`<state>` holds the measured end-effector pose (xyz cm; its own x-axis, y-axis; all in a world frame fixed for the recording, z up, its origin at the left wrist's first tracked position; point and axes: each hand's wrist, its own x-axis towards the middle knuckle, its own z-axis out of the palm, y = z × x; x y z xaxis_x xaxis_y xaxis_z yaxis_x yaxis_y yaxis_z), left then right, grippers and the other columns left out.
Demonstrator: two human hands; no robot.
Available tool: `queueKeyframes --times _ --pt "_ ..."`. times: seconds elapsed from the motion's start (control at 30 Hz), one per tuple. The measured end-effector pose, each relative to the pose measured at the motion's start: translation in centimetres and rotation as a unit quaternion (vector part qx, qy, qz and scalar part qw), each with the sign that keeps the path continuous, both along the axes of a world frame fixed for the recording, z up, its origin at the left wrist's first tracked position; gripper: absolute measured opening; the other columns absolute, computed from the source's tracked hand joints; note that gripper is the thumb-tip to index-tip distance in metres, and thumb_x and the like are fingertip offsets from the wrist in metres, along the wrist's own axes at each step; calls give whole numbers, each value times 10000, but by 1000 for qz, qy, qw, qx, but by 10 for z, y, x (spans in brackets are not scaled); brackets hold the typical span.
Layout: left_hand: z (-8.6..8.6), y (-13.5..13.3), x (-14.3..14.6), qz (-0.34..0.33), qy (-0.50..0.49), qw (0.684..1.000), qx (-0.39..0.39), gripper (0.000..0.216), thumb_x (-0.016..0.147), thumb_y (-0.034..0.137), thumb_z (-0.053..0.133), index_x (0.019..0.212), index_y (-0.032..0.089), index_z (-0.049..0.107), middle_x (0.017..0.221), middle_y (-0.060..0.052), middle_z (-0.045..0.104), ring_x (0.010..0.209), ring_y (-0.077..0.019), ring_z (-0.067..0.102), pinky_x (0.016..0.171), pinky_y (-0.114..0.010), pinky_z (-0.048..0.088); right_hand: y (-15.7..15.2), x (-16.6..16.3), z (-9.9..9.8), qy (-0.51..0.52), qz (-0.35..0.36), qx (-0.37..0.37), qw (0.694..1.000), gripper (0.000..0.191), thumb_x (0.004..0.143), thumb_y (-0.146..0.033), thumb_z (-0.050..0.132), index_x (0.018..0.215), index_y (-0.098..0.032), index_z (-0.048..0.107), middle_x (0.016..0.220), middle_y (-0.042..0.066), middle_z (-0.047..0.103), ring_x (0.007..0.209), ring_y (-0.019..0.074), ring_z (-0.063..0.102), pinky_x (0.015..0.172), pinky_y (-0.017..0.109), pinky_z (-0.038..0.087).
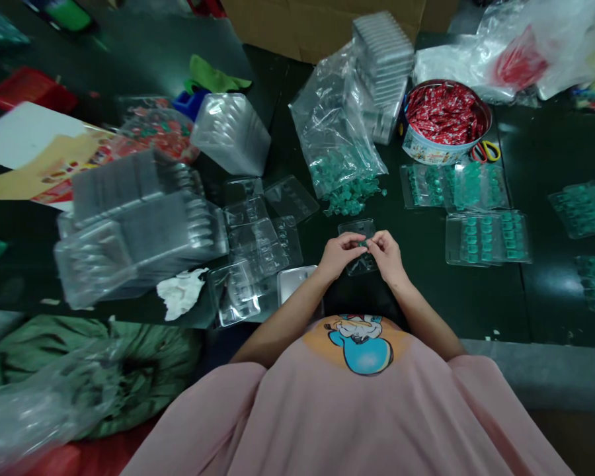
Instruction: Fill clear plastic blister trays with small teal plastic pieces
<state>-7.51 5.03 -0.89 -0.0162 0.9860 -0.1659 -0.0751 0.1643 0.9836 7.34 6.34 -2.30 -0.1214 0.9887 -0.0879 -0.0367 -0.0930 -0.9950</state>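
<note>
My left hand (343, 253) and my right hand (385, 256) meet over a clear plastic tray (356, 228) on the dark table. Between their fingertips is a small green plastic piece (362, 243), and both hands pinch at it. Its exact shape is too small to make out. Just beyond the hands, a pile of loose green pieces (350, 198) spills from the mouth of a clear plastic bag (334, 125). To the right lie clear trays filled with rows of green pieces (486, 238).
Stacked clear trays (143, 218) and loose single trays (258, 231) cover the left. A round tin (434, 152) of red wrapped packets stands at the back right, beside scissors (486, 152). More filled green trays (588, 208) lie far right. A crumpled white tissue (181, 294) is near the front edge.
</note>
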Motion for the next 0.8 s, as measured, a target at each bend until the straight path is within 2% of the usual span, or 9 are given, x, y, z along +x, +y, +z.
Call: queueKeyframes --times 0.1,0.23,0.4,0.63,0.8 --pt "0 8 -3 -10 90 995 37 255 686 292 772 917 182 760 859 -35 679 739 -137 591 694 -265 474 6 1 1 -4 2 0 1000 202 812 -379 607 806 -234 467 688 -54 506 628 116 508 628 251 403" --pt "-1 31 -6 2 171 982 82 200 711 265 738 891 179 751 902 -38 687 765 -143 610 722 -272 491 21 4 2 -32 6 23 999 179 807 -369 612 822 -229 500 715 -47 528 645 118 522 648 259 408" --pt "-13 55 -6 20 213 972 96 161 717 209 718 870 167 744 907 -44 695 758 -146 627 747 -288 507 35 18 0 -75 -16 44 996 155 808 -356 605 824 -219 535 741 -34 553 657 120 506 651 263 399" --pt "-27 57 -7 23 244 963 116 115 755 213 706 852 178 757 992 -69 711 897 -183 664 824 -319 526 34 26 -8 -93 -18 36 995 136 805 -347 594 814 -223 539 723 -34 543 639 124 482 640 268 391" --pt "-32 58 -8 31 278 953 117 132 757 180 708 876 185 766 989 -64 714 846 -174 668 809 -323 538 34 21 -5 -112 -2 43 993 130 812 -345 573 796 -222 533 726 -28 552 653 128 495 650 271 398"
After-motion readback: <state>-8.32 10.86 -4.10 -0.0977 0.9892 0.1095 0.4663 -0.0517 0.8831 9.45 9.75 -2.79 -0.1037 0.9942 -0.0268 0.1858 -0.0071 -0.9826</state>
